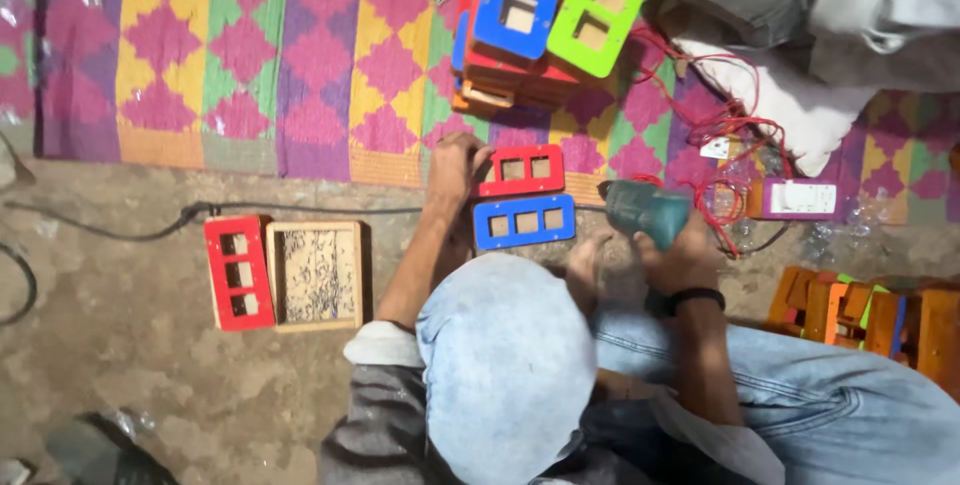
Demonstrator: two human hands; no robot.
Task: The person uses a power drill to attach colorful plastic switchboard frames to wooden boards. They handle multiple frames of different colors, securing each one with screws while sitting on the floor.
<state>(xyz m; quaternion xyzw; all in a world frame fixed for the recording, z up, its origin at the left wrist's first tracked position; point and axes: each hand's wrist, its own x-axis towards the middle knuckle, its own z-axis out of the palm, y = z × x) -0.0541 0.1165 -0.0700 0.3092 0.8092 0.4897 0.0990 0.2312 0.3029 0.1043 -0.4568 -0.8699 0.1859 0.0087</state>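
My left hand reaches forward and grips the left end of a red panel with three rectangular cut-outs, lying at the edge of the mat. A matching blue panel lies just below it on the floor. To the right of both panels, my right hand, with a black band at the wrist, holds a teal power drill. The drill's tip points left toward the panels. My bent knee in jeans fills the lower middle.
A stack of coloured panels sits on the patterned mat. At the left lie another red panel and a wooden tray of small screws. Red wires, a white socket board, a black cable and orange wooden boxes surround me.
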